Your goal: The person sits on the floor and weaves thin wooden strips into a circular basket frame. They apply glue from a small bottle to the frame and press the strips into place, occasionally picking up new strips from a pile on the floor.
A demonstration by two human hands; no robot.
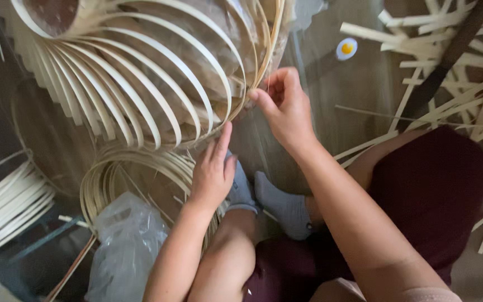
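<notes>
A large round frame of curved pale bamboo strips (pixel 141 78) fills the upper left, its ribs fanning out from a rim. My right hand (pixel 283 103) pinches the frame's rim at its right edge, fingers curled around a strip. My left hand (pixel 213 173) presses on the lower rim just below, thumb raised toward the ribs. Both forearms rise from the bottom of the view, over my bent knees and dark red shorts.
Coils of bamboo strip (pixel 113 179) lie under the frame, and another coil (pixel 6 207) at the left. A clear plastic bag (pixel 124 246) sits at bottom centre. Loose cut strips (pixel 454 84) scatter at the right. A small yellow-and-white round object (pixel 346 48) lies on the floor.
</notes>
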